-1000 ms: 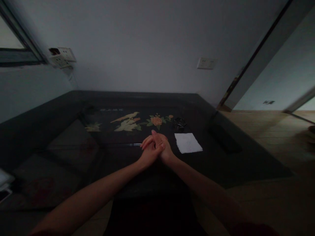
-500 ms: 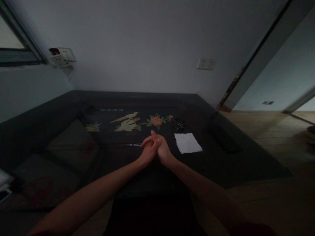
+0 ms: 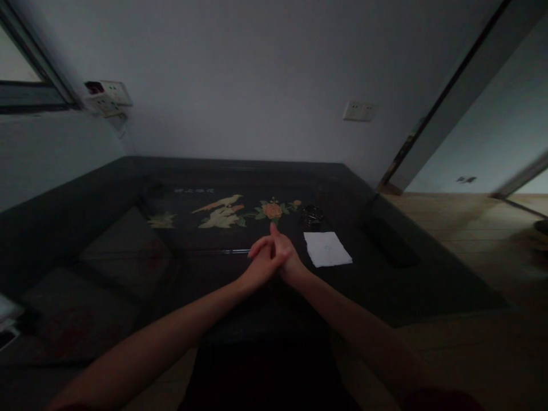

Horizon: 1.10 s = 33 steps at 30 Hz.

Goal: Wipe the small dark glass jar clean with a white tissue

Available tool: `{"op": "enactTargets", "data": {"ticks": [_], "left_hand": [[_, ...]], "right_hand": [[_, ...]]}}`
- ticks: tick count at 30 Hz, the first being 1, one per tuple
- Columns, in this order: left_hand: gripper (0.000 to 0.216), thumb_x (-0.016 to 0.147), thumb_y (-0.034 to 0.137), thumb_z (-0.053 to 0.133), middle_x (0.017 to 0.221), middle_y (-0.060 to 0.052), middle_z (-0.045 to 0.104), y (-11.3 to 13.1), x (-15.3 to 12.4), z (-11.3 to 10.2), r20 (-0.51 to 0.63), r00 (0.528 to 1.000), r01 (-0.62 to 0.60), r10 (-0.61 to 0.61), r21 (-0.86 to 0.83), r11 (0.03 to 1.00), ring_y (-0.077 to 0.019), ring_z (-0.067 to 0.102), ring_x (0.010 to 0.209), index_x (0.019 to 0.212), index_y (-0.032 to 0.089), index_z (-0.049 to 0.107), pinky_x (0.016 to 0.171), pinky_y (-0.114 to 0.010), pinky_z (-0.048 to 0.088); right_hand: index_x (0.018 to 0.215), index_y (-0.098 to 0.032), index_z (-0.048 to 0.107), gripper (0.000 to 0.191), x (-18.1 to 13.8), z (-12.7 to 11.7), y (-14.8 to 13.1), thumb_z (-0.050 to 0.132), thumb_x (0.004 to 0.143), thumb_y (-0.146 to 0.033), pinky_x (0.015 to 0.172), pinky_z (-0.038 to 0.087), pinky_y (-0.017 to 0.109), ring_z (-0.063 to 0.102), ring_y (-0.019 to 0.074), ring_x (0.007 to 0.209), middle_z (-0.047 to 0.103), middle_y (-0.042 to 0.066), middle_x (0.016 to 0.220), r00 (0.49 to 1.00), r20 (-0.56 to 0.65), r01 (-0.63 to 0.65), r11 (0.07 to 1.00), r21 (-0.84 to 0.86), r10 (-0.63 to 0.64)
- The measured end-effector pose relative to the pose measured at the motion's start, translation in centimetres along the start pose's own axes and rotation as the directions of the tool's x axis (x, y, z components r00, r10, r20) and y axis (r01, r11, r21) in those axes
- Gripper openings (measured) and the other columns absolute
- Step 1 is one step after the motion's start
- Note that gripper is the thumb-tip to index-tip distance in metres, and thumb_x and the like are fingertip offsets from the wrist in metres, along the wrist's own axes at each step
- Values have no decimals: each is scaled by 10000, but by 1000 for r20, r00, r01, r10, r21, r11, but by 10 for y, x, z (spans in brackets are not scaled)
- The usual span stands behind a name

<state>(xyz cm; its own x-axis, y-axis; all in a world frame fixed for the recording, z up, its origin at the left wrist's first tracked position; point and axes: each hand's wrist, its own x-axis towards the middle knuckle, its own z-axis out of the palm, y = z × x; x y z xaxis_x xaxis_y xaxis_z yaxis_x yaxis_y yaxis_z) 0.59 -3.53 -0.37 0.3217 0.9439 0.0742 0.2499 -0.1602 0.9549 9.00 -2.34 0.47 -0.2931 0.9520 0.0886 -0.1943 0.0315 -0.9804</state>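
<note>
My left hand (image 3: 261,266) and my right hand (image 3: 290,257) are clasped together over the dark table (image 3: 381,291), near its front edge. Their fingers wrap round each other, and one finger points forward toward the flower picture. No object shows between them, though the inner sides of both palms are hidden. Just right of the clasped hands lies a white sheet of paper (image 3: 329,249) with a faint mark on it. Behind the paper sits a small dark, shiny object (image 3: 312,215), perhaps metal; its kind is hard to make out in the dim light.
A long dark object (image 3: 391,242) lies farther right on the table. A bird and flower picture (image 3: 222,212) decorates the tabletop. The wall behind carries a socket (image 3: 359,111), with more sockets (image 3: 112,98) at the left corner. Wooden floor (image 3: 432,222) shows at right.
Both clasped hands have shifted slightly to the right, and the fingers have moved against each other. The paper and the dark shiny object have stayed in place.
</note>
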Motion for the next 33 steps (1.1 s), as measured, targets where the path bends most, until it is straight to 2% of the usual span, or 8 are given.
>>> {"op": "enactTargets", "data": {"ticks": [3,5,7,10,14,18,26,33], "left_hand": [[739,621,398,714,1270,-167,534,6,0,-5,106,990,-97,98,-10,995,-315,488,1215,1263,131,464,1048,-463,372],[801,560,371,759,1313,-159,495,7,1,-6,118,983,-138,138,-5,990,-323,445,1252,1271,151,464,1067,-470,347],[778,555,365,766,1301,-151,499,5,2,-6,108,985,-133,132,-2,991,-326,441,1252,1250,158,485,1073,-480,335],[710,571,368,761,1215,-142,550,1,2,-5,74,995,-63,66,-46,997,-323,495,1195,1201,151,514,1057,-489,350],[630,576,335,768,1160,-114,590,0,-1,-3,58,998,36,-22,-244,969,-309,517,1185,1138,170,536,1052,-470,364],[556,587,311,774,1126,-96,616,4,-7,-2,36,996,89,-81,-386,918,-294,529,1179,1084,177,562,1061,-454,353],[440,581,329,792,1051,-44,628,3,-10,1,-2,996,81,-93,-488,869,-267,550,1142,962,201,612,1041,-422,375],[387,597,363,785,988,-32,638,1,-8,2,-15,997,57,-77,-528,847,-253,565,1100,911,194,633,1042,-418,358]], "right_hand": [[434,-205,640,824,1,-3,-2,198,778,-809,706,433,338,563,184,600,630,72,563,999,33,-38,992,121,34],[413,-210,634,829,1,-4,-5,202,760,-827,743,434,349,576,199,642,620,78,554,997,72,-39,981,188,26],[401,-210,635,837,1,-3,-8,200,752,-834,770,428,358,581,204,659,609,77,539,996,85,-24,977,210,6],[384,-206,633,863,1,-2,-11,174,750,-838,774,420,370,570,196,630,595,72,515,996,86,-29,979,202,12],[369,-201,630,861,2,-1,-12,188,763,-827,814,403,369,564,192,644,593,70,512,996,83,-60,971,231,42],[385,-191,649,857,2,-3,-9,200,801,-791,849,385,367,565,190,659,591,68,525,989,136,-94,962,256,61],[432,-181,668,767,-1,-3,-8,299,833,-720,816,389,352,590,210,750,630,73,596,984,175,-70,949,308,16],[460,-179,680,727,-2,-2,-4,320,850,-675,772,396,344,591,210,757,663,83,649,986,155,9,948,317,-62]]}}
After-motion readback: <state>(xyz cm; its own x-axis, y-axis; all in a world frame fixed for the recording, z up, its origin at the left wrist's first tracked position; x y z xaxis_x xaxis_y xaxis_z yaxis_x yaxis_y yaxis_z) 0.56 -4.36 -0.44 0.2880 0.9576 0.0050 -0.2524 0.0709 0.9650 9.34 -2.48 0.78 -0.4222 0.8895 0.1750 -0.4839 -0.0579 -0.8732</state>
